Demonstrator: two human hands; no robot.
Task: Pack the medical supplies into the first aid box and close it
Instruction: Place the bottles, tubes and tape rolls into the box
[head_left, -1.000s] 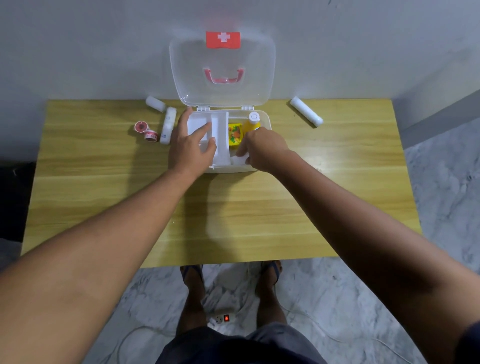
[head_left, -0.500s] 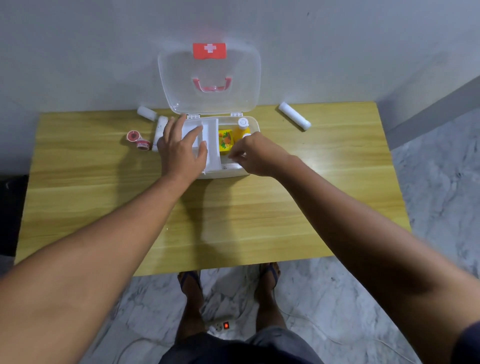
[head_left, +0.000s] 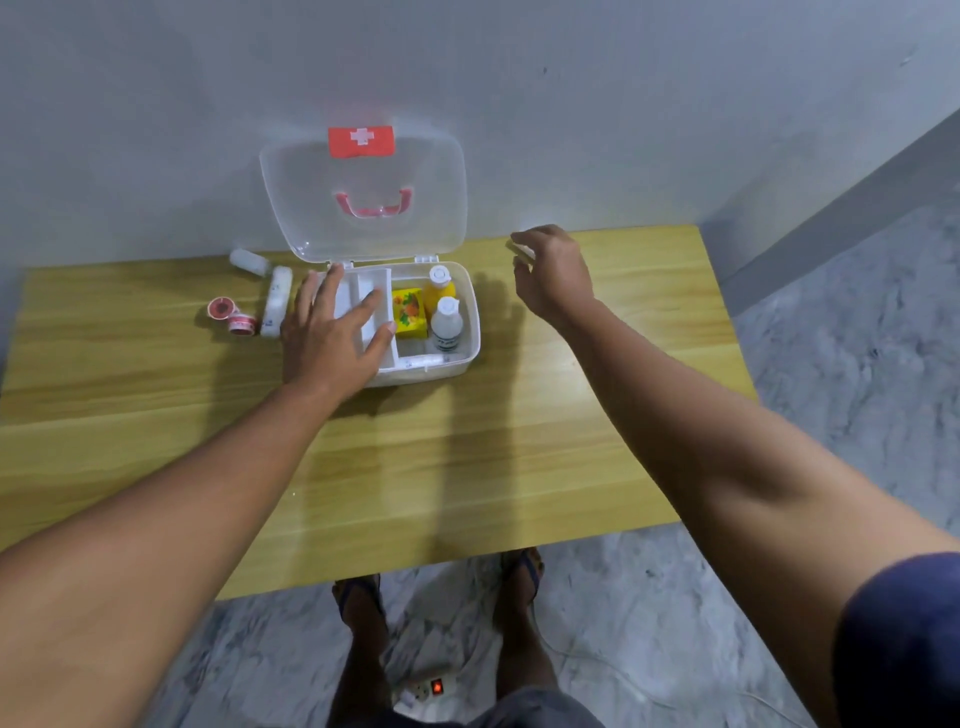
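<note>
The white first aid box (head_left: 470, 358) stands open at the table's back, its clear lid (head_left: 363, 208) upright against the wall. Inside on the right are a yellow carton (head_left: 409, 312), a yellow bottle (head_left: 439, 283), a clear bottle (head_left: 447, 325) and a white roll (head_left: 426, 359). My left hand (head_left: 332, 332) rests flat on the white divider tray (head_left: 371, 283) in the box's left half. My right hand (head_left: 550, 275) is right of the box, fingers curled round a white tube (head_left: 522, 252), mostly hidden. Left of the box lie a white bandage roll (head_left: 277, 301), a small white bottle (head_left: 249, 260) and two red tape rolls (head_left: 228, 314).
The wooden table (head_left: 467, 467) stands against a grey wall. On the marble floor below its front edge lies a power strip (head_left: 428, 688) with a lit switch, between my feet.
My right hand left the box's right compartment and moved right and back to the white tube, closing round it. The left hand stayed on the tray. The clear bottle now shows.
</note>
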